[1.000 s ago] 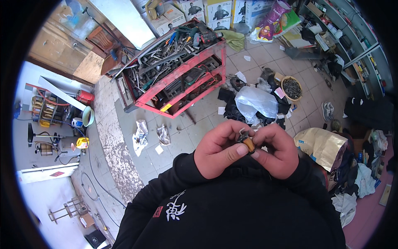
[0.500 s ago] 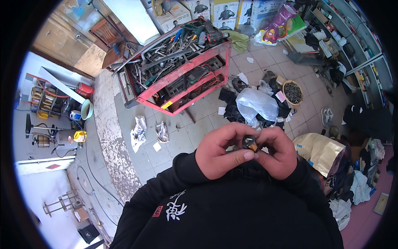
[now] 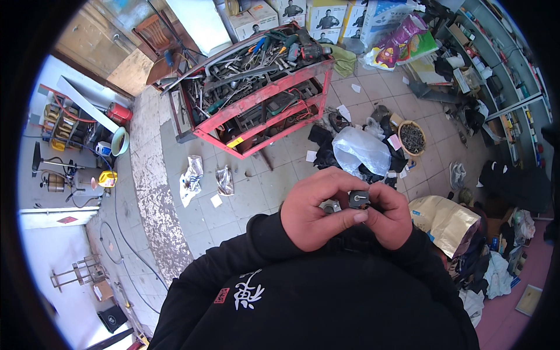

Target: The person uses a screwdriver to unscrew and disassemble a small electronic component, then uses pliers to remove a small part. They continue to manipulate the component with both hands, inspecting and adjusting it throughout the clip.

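Observation:
Close in front of my chest, both hands hold a small dark part between them. Its face looks squarish, with a short silvery pin on it; the exact kind cannot be made out. My left hand is closed, thumb and forefinger pinching the part from the left. A bit of silvery metal shows in the curl of those same fingers. From the other side, my right hand closes on the part with thumb and bent forefinger. The fingers hide the rest of it.
Beyond my hands stands a red tool cart heaped with wrenches and pliers, a drill at its right end. Clear plastic sheeting lies on the floor beside a round basket of small metal pieces. A gold bag sits to my right.
The small part has been turned in my fingers: its orange-brown spot has mostly gone from sight and a squarish face with a pin shows. The view has shifted slightly.

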Demonstrator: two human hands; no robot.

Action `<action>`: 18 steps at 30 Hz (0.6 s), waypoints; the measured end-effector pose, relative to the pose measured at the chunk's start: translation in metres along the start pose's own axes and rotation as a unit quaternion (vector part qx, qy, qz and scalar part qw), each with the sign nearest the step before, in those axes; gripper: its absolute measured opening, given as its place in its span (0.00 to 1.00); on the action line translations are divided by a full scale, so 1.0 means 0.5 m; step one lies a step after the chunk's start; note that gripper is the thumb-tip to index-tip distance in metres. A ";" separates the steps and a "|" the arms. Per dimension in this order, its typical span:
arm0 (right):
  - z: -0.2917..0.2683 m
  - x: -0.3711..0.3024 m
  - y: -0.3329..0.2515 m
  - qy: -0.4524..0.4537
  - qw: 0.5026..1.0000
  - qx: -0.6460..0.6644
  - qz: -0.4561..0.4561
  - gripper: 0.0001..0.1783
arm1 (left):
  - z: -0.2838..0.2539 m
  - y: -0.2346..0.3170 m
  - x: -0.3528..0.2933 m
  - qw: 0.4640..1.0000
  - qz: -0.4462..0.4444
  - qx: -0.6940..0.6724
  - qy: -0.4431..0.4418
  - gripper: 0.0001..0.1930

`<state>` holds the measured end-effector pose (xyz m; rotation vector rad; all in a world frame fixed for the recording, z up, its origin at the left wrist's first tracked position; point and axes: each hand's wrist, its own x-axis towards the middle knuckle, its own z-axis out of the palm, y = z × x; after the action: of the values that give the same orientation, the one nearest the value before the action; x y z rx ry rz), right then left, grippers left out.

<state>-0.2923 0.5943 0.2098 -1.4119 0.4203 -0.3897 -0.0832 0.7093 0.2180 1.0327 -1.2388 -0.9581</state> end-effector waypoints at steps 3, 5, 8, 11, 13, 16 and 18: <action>0.005 0.001 0.003 0.003 0.999 0.036 0.022 0.12 | 0.009 -0.005 -0.003 0.999 -0.022 -0.027 0.020 0.20; 0.011 0.001 0.003 0.006 0.998 0.053 0.037 0.12 | 0.012 -0.006 -0.005 0.999 -0.037 -0.024 0.029 0.19; 0.018 -0.001 0.001 0.007 0.996 0.067 0.054 0.12 | 0.016 -0.006 -0.009 0.998 -0.058 -0.016 0.031 0.17; 0.021 -0.002 0.002 0.012 0.994 0.090 0.068 0.12 | 0.025 -0.005 -0.012 0.992 -0.098 -0.068 0.045 0.16; 0.022 -0.002 0.005 0.016 0.992 0.101 0.067 0.11 | 0.027 -0.006 -0.012 0.992 -0.097 -0.065 0.051 0.16; 0.023 -0.004 0.013 0.025 0.993 0.105 0.052 0.10 | 0.030 -0.009 -0.011 0.996 -0.074 -0.032 0.046 0.16; 0.022 -0.005 0.018 0.034 0.992 0.114 0.043 0.10 | 0.032 -0.012 -0.011 0.994 -0.083 -0.054 0.049 0.16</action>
<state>-0.2889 0.6062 0.2025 -1.1576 0.4752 -0.4022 -0.0995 0.7117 0.2113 1.0957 -1.0221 -1.0775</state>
